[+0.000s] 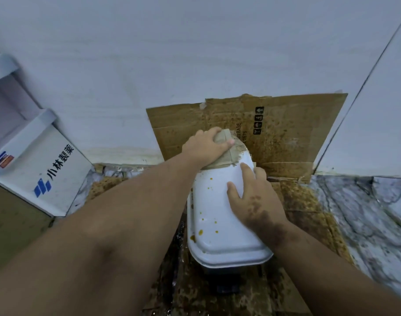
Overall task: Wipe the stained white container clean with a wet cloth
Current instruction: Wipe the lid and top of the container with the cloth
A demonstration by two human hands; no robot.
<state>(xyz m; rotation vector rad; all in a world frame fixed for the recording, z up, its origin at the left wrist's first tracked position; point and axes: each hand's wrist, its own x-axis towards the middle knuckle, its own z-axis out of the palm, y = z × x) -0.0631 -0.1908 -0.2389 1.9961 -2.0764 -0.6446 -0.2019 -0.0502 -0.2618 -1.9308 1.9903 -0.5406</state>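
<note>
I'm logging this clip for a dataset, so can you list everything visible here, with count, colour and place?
white container: one, white with brown-orange spots, centre, on the cardboard
cloth: one, beige-grey, pressed on the container's far end
cardboard: flattened brown sheets, heavily spattered, under the container and leaning on the wall behind it
white box: one, white with a blue logo and dark characters, left
countertop: marbled grey-white, right
wall: pale, across the back
left hand: one, pressing the cloth down
right hand: one, stained dark, flat on the container's right side, steadying it
</note>
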